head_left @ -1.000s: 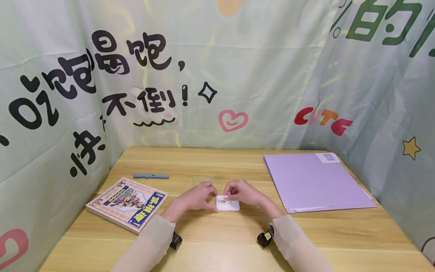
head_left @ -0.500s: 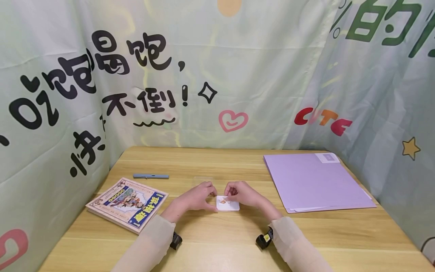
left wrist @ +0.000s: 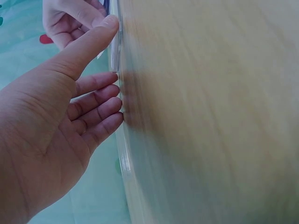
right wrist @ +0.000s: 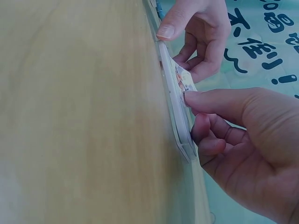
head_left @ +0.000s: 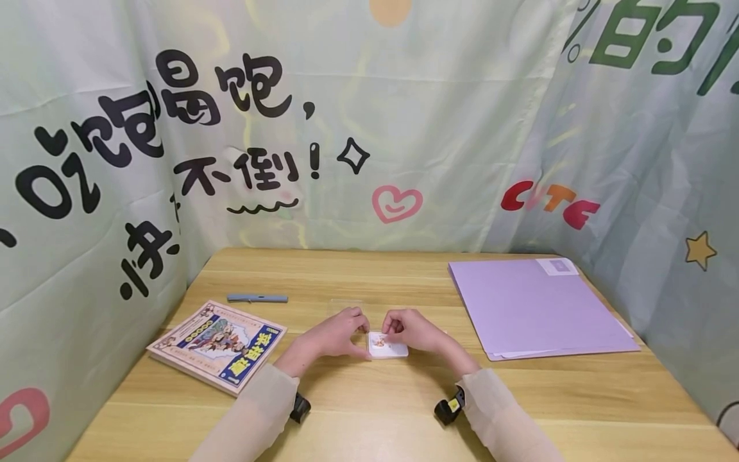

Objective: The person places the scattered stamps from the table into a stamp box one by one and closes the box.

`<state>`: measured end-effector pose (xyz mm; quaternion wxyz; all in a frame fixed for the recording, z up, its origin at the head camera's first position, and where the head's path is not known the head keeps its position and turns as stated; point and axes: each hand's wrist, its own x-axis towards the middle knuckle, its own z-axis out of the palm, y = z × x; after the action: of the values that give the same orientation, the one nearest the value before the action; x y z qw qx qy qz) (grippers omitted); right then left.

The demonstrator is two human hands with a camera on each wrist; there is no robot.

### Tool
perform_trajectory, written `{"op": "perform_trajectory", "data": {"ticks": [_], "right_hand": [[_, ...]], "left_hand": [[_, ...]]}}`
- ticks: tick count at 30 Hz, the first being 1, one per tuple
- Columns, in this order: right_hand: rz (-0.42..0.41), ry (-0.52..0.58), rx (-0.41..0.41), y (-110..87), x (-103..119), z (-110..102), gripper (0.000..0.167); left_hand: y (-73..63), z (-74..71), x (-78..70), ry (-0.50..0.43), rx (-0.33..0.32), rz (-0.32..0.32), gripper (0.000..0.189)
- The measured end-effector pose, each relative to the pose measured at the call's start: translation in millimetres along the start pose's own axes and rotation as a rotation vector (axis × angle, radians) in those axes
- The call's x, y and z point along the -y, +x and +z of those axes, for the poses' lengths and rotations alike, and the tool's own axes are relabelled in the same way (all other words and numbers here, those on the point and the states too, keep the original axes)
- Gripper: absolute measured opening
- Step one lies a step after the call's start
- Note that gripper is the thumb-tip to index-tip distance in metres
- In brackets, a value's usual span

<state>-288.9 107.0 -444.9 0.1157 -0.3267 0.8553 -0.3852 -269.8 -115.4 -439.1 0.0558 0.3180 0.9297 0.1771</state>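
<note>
A small stack of white cards point(head_left: 394, 350) with a colored picture on top lies in a shallow clear plastic case point(right wrist: 189, 151), flat on the table. My left hand point(head_left: 337, 335) steadies the case's left end, thumb at the near corner and fingers at the far side. From the right, my right hand point(head_left: 417, 330) pinches the top card, its thumb on the picture and its curled fingers at the far edge. In the right wrist view the thumb covers part of the picture. The left wrist view shows the case only edge-on.
A clear plastic piece point(head_left: 346, 302), perhaps a lid, lies just behind the left hand. To the left are a comic-style book point(head_left: 216, 346) and a blue-grey pen point(head_left: 257, 298). Purple folders point(head_left: 537, 311) lie at the right. Printed cloth point(head_left: 439, 128) hangs behind the table point(head_left: 369, 417).
The right forearm has shifted very slightly. Both hands otherwise keep their places at the case, and the cards look the same.
</note>
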Motion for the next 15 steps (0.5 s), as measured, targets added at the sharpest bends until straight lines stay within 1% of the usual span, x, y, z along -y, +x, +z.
{"op": "perform_trajectory", "data": {"ticks": [9, 15], "right_hand": [[0.008, -0.023, 0.013, -0.3, 1.4, -0.5, 0.005], [0.023, -0.046, 0.033, 0.2, 1.8, 0.3, 0.010]], "left_hand": [[0.1, -1.3, -0.5, 0.011, -0.003, 0.013, 0.052], [0.4, -0.7, -0.6, 0.000, -0.002, 0.010, 0.052]]}}
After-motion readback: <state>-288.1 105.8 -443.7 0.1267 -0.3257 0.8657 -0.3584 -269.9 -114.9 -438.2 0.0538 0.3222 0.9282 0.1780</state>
